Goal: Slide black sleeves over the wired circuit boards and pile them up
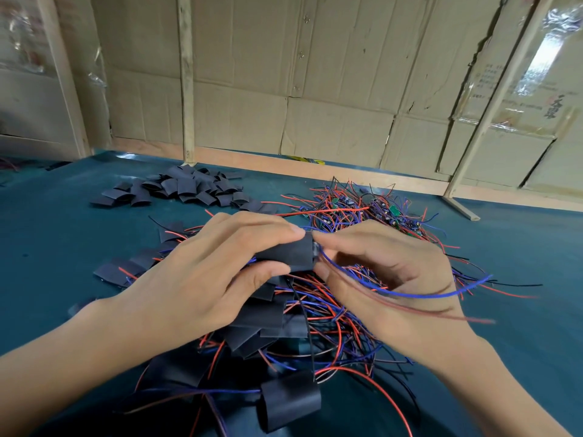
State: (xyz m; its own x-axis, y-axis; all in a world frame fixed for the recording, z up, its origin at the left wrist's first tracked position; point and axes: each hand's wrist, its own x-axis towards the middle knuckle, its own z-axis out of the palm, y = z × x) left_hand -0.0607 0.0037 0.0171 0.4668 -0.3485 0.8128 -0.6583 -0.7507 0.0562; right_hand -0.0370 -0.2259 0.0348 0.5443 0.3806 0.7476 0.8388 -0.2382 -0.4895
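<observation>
Hands are meeting above the centre of the teal felt-covered bench (47,247). The left hand (202,275) is gripping a flat black heat-shrink sleeve (291,253), with the thumb underneath and the fingers curled over the top edge. The right hand (388,279) is pinching at the sleeve's right-hand opening, fingertips touching the sleeve end. A long blue wire (410,293) and a blurred red wire (410,310) are trailing from that opening, across the right hand and out to the right. The circuit board itself is not visible; whether it is fully inside the sleeve cannot be determined.

Directly beneath the hands, a pile of sleeved boards with red, blue and black leads (268,326) is lying on the bench, spreading toward the near edge. One curled black sleeve piece (290,402) is resting at the near side of this pile.

At the far side of the bench, left of centre, a heap of empty black sleeve pieces (183,189) is sitting well apart from the hands. To the right of it, beyond the right hand, a tangled heap of bare green circuit boards with red, blue and black wires (362,209) is lying.

A wall of flattened brown cardboard panels (315,89) with pale wooden battens (186,83) is standing behind the bench.
</observation>
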